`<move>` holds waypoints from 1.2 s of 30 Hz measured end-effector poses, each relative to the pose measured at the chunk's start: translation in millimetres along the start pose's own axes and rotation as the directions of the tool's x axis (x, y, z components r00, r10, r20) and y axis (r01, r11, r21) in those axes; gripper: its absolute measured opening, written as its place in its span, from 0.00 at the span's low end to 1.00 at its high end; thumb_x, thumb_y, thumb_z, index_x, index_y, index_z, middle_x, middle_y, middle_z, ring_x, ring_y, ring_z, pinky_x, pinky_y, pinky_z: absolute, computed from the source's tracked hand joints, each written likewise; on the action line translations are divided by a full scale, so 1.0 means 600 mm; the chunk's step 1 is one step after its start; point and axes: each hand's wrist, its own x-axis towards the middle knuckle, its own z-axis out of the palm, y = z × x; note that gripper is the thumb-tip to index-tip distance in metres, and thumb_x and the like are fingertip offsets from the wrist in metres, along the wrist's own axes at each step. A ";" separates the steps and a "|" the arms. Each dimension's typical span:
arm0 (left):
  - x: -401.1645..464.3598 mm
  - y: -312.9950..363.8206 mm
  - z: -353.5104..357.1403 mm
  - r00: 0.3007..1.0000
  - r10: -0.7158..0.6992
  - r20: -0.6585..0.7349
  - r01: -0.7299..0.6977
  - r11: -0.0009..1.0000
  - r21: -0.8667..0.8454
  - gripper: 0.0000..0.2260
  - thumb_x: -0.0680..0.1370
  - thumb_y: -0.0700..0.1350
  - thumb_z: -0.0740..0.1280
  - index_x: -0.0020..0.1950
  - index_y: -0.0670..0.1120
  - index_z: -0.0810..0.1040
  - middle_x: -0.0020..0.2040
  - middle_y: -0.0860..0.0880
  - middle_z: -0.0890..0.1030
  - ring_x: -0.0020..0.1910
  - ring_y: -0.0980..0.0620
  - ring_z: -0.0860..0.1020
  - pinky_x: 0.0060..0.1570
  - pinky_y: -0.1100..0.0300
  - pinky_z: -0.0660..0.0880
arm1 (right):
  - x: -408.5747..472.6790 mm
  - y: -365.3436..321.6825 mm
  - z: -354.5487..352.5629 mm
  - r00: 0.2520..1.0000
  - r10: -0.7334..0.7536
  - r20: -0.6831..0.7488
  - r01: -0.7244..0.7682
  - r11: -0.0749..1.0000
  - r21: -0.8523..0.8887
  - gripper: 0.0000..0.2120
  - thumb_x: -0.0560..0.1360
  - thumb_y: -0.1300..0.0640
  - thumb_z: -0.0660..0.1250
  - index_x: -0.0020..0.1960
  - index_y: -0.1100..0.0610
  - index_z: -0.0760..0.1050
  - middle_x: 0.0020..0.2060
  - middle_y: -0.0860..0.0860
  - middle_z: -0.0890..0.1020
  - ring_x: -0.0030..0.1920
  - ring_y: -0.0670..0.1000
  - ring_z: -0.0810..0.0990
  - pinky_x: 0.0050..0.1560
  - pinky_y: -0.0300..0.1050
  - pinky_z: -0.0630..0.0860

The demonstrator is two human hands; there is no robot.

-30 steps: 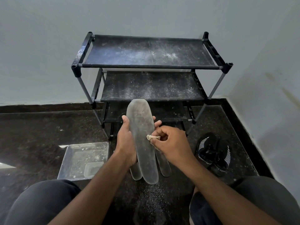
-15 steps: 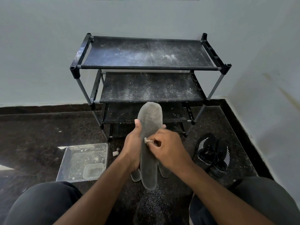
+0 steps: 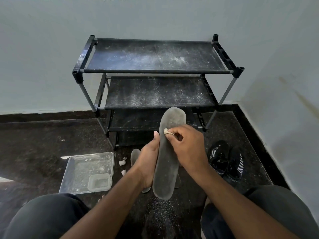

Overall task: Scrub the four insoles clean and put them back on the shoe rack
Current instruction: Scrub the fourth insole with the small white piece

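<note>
The left hand (image 3: 146, 163) grips a grey insole (image 3: 166, 161) along its left edge, thumb up beside it and the other fingers hidden behind, holding it tilted above the floor in front of the shoe rack (image 3: 155, 71). The right hand (image 3: 187, 149) pinches a small beige scrubbing scrap (image 3: 168, 131) between thumb and curled fingertips and presses it against the upper part of the insole's face. The surface looks dull and dusty along most of its length, so I judge the scrubbing of this one is underway and not finished.

Below the hands, parts of at least 2 more insoles (image 3: 135, 156) lie on the dark floor (image 3: 43, 135), mostly hidden by the hands and the held insole; a 4th cannot be made out. All 3 shelves of the rack that show carry only pale dust, with no insole on them, so nothing has been returned yet. By that reading most of the task is left: finishing this insole, scrubbing the others, and setting all 4 back on the rack.

A clear plastic tray (image 3: 86, 171) with a small dish in it sits on the floor to the left, a few small white bits beside it, and a pair of black shoes (image 3: 224, 161) stands to the right near the wall
</note>
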 end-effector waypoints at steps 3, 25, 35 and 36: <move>0.001 0.012 -0.005 1.000 -0.014 -0.005 0.014 1.000 -0.003 0.34 0.82 0.68 0.53 0.69 0.42 0.81 0.62 0.39 0.84 0.60 0.42 0.83 0.61 0.46 0.79 | -0.014 -0.010 0.007 0.985 -0.061 0.159 0.057 0.998 0.026 0.03 0.75 0.60 0.74 0.47 0.56 0.85 0.40 0.45 0.82 0.42 0.40 0.80 0.45 0.30 0.74; -0.016 0.039 0.005 0.994 0.084 -0.073 -0.093 0.987 -0.130 0.21 0.83 0.50 0.59 0.47 0.40 0.87 0.45 0.42 0.85 0.43 0.47 0.85 0.48 0.54 0.83 | -0.033 -0.023 0.018 0.927 -0.205 0.313 0.265 0.951 -0.162 0.07 0.79 0.58 0.66 0.47 0.57 0.83 0.41 0.47 0.76 0.47 0.44 0.70 0.51 0.35 0.70; -0.021 0.033 0.019 0.989 0.062 -0.134 -0.081 0.986 -0.145 0.22 0.87 0.53 0.57 0.59 0.37 0.82 0.45 0.41 0.85 0.41 0.46 0.85 0.41 0.53 0.83 | -0.005 -0.008 -0.011 0.968 -0.124 0.218 0.172 0.961 -0.216 0.07 0.79 0.55 0.68 0.48 0.55 0.83 0.41 0.45 0.77 0.46 0.44 0.69 0.47 0.33 0.67; -0.022 0.036 0.016 0.988 0.065 -0.143 -0.084 0.988 -0.130 0.23 0.87 0.54 0.57 0.60 0.37 0.82 0.46 0.40 0.86 0.43 0.45 0.86 0.45 0.51 0.83 | -0.011 -0.011 -0.007 0.949 -0.132 0.288 0.193 0.962 -0.193 0.06 0.79 0.54 0.68 0.48 0.54 0.83 0.40 0.45 0.77 0.46 0.43 0.69 0.46 0.33 0.66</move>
